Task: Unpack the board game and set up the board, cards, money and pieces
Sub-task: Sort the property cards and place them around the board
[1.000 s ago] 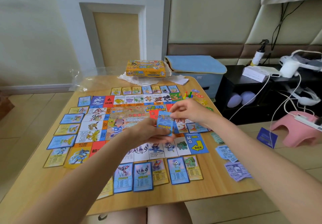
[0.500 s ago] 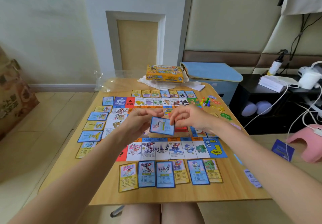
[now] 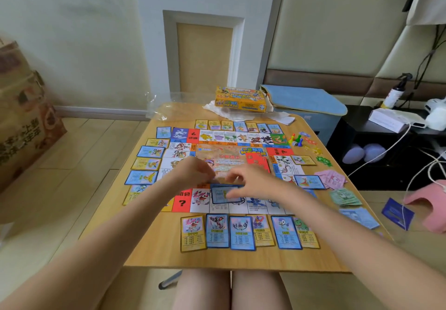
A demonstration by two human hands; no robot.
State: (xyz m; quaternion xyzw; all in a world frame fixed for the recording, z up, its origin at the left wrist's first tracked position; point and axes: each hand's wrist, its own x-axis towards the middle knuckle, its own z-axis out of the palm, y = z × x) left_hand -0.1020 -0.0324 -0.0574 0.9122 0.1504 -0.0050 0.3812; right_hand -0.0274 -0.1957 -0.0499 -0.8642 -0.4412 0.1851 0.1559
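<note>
Tiled floor, pale wall; a light wooden table with rounded corners stands before the seated person. The square colourful game board lies flat at its centre, partly covered by both forearms. Rows of blue- and yellow-bordered property cards lie along the board's near, left and far edges, fewer on the right. The left hand and right hand meet over the board's near row; motion blur softens both. Between them sits a stack of blue-bordered cards. The right fingers, lightly curled, rest on its top edge. The left fingertips touch its upper left corner; whether they pinch it, I cannot tell. Pink, green and blue paper money lies at the right table edge, the blue pile partly cut by the forearm. Small coloured pawns stand at the far right corner. The orange game box sits at the far edge on crumpled plastic wrap.
</note>
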